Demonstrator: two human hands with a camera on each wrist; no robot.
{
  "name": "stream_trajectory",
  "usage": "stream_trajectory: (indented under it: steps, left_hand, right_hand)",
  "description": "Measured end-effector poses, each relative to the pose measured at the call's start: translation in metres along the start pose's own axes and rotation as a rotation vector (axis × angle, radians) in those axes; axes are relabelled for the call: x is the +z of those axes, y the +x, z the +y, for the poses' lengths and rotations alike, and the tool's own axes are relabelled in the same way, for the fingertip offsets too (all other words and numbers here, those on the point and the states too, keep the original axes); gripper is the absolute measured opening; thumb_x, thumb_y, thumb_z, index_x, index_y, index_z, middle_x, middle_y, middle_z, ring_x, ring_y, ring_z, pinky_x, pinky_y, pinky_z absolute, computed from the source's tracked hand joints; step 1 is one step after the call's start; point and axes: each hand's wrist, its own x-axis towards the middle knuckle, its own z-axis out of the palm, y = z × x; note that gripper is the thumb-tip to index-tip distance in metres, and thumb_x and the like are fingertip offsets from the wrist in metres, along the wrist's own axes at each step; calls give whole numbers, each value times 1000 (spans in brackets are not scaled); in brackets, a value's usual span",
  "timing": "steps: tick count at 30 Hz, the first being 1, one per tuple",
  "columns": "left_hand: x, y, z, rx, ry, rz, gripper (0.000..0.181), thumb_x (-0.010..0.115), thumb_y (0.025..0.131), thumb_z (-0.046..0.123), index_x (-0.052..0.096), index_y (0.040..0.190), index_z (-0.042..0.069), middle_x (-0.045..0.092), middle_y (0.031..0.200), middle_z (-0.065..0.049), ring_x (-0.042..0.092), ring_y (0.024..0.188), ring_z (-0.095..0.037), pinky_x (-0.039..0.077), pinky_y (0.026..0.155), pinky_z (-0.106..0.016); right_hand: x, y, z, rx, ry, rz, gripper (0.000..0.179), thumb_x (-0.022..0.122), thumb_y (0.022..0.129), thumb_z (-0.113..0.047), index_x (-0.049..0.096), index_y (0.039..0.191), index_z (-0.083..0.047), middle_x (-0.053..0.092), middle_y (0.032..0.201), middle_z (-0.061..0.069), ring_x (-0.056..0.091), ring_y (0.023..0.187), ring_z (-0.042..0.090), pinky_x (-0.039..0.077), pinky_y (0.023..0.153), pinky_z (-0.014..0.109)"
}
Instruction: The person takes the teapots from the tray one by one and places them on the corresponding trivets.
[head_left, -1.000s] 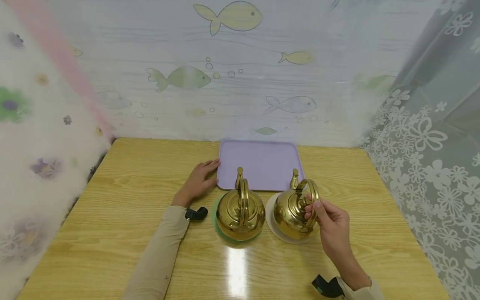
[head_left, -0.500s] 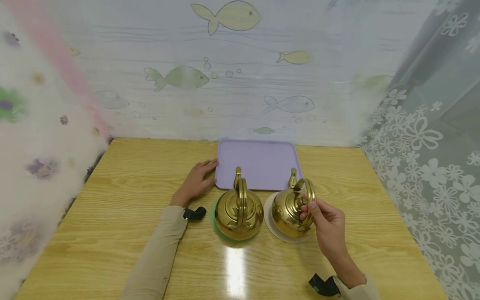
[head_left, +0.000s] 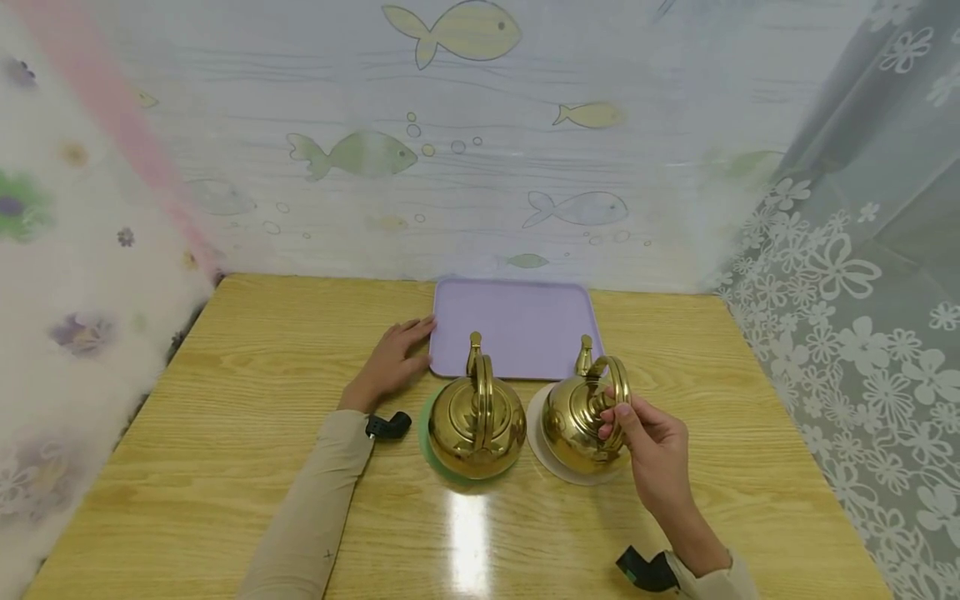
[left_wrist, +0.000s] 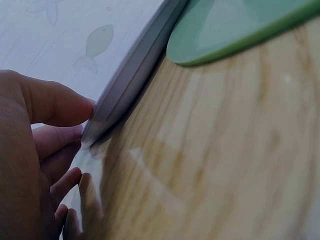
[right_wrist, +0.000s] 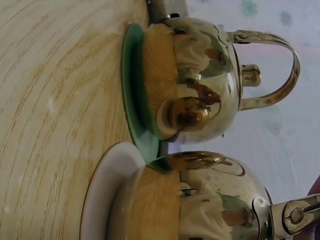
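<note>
My right hand (head_left: 660, 458) grips the arched handle (head_left: 621, 383) of a gold kettle (head_left: 573, 425), fingers curled round it. That kettle stands over a round off-white plate (head_left: 537, 442), its spout pointing away from me. To its left a matching gold kettle (head_left: 450, 433) sits on a green plate (head_left: 424, 437), which also shows in the left wrist view as a green rim (left_wrist: 225, 35). My left hand (head_left: 386, 362) rests at the left edge of a lilac tray (head_left: 517, 317). There the thumb (left_wrist: 65, 102) and fingertips touch the tray's rim, the fingers fairly straight.
The wooden table (head_left: 225, 417) extends on both sides of the kettles. Behind it hangs a curtain (head_left: 480, 167) printed with fish, close to the tray's far edge. A lacy floral curtain (head_left: 840, 275) borders the right side. Both spout tips overlap the tray's near edge in the head view.
Nearly everything in the head view has shifted slightly left together, as if the camera turned. Both hands keep their places on the handle and at the tray.
</note>
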Motion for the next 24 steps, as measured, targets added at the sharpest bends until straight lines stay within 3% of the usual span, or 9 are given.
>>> stream_trajectory:
  steps: [6,13,24]
  left_hand:
    - [0,0,1,4,-5,-3,64,60,92,22,47,151,0,43,159,-15,33,148,-43,12,126,-58]
    - [-1,1,-2,-1,5,-8,64,60,92,21,46,151,1,42,159,-14,33,148,-42,13,126,-57]
    - [1,1,-2,20,4,2,62,60,94,21,47,151,0,43,159,-15,33,148,-43,13,126,-59]
  right_hand:
    - [0,-1,0,-2,-21,3,27,48,103,7,64,119,20,75,87,8,69,72,9,60,67,21]
    - [1,0,1,0,1,8,27,48,103,6,65,120,18,76,92,7,70,73,9,60,67,21]
    - [1,-1,1,26,-55,43,26,50,103,4,67,117,16,75,88,4,68,71,8,60,66,21]
